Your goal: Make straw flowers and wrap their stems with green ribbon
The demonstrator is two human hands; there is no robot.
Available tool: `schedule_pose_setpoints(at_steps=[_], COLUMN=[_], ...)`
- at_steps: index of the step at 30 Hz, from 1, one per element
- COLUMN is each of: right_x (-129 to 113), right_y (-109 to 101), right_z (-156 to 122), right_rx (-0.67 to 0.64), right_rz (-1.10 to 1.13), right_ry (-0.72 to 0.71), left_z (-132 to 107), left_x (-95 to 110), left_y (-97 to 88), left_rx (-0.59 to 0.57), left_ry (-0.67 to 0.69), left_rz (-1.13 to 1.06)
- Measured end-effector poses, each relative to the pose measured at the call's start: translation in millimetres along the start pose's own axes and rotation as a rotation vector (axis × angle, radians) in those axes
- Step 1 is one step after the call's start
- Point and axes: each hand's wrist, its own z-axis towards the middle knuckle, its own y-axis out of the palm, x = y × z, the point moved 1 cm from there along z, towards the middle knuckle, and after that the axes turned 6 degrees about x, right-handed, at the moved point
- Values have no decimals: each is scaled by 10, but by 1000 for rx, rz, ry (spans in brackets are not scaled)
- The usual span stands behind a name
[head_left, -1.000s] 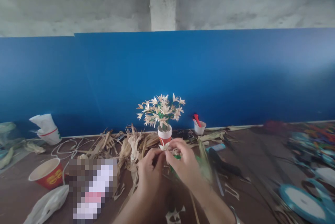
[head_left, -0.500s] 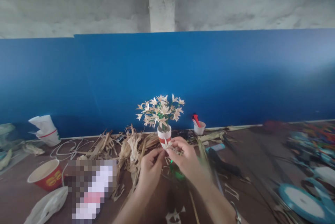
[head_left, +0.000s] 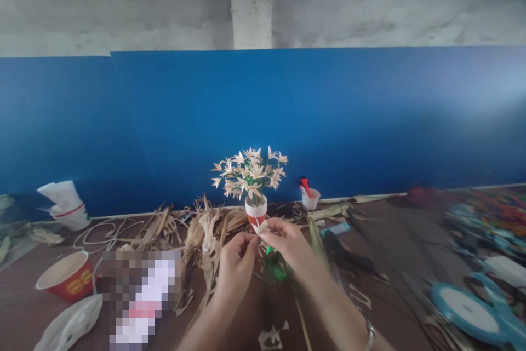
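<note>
A small cream flower (head_left: 259,226) with pointed petals is pinched between my two hands, low in the middle of the head view. My left hand (head_left: 238,260) closes thumb and fingertips at its base. From the other side, the thumb and fingers of my right hand (head_left: 287,244) close on its petals. Right behind the flower stands a red and white paper cup (head_left: 255,209) holding a bunch of cream flowers (head_left: 252,173) on green stems. Some green material (head_left: 276,266) lies under my right hand, partly hidden by it.
Dried husks (head_left: 209,230) lie along the blue wall panel (head_left: 197,115). At left are a red paper bowl (head_left: 68,277), white cable and a plastic bag. A small white cup (head_left: 310,199), a dark tool (head_left: 347,252) and a blue ribbon roll (head_left: 464,310) are at right.
The right fingers have closed in over the flower's petals, and less of the flower shows. The whole view has shifted slightly, with the scene sliding a little left.
</note>
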Motion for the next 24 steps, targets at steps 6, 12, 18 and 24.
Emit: schedule_pose_setpoints(at_steps=[6, 12, 18, 24], right_x=[-61, -89, 94, 438], right_y=[-202, -729, -981, -704], right_z=[33, 140, 275, 113], right_rx=[-95, 144, 54, -37], right_rz=[-93, -307, -672, -884], right_ry=[29, -39, -13, 72], left_z=[15, 66, 151, 190], left_x=[-34, -39, 23, -14], left_y=[-5, -36, -136, -172], left_rx=[37, 72, 72, 73], left_ry=[-20, -97, -130, -150], left_rz=[6, -78, -129, -173])
